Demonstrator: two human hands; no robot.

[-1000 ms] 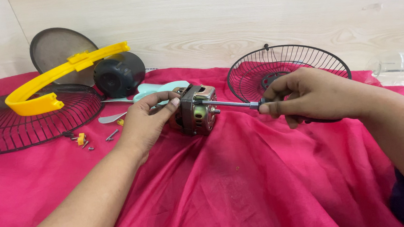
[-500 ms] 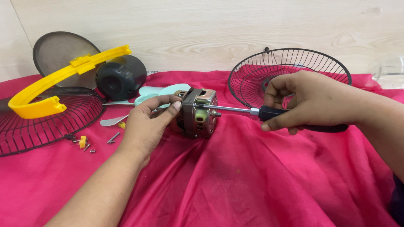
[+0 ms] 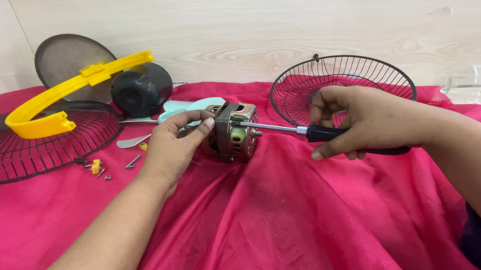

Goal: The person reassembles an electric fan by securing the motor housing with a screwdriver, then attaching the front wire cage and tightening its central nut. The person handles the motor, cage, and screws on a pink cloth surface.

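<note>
**Desk:** Fingers first: what do they have?

**Photographer:** Left hand [image 3: 174,145] fingers [image 3: 195,127] curl over the near side and top of a small metal fan motor [image 3: 233,131], bracing it on the pink cloth [image 3: 292,221]. Right hand [image 3: 358,122] is closed around the black handle of a screwdriver [image 3: 308,131]; its steel shaft runs leftward from those fingers, the tip meeting the motor's face.

**Desk:** Anything hidden or unclear?

**Photographer:** The motor's far side sits behind the left hand. Most of the handle is buried in the right fist. Exactly which screw the tip touches is too small to tell. The right forearm is cut off at the frame's edge.

**Desk:** Labels, packaging?

**Photographer:** None legible. A clear plastic item [image 3: 474,83], far right beyond the right hand, is hard to identify.

**Desk:** Surroundings?

**Photographer:** Just behind the right hand stands a black wire guard [image 3: 326,70], tilted. Behind the left fingers lies a pale blue fan blade [image 3: 185,106]. Left of them: loose screws [image 3: 132,161], a small yellow clip [image 3: 95,165], another wire grille [image 3: 21,150] with a yellow curved band [image 3: 52,106] across it, a black domed cover [image 3: 141,90] and a round mesh disc [image 3: 66,60] against the wooden wall [image 3: 255,21]. Nothing crosses between the hands but the shaft.
</note>
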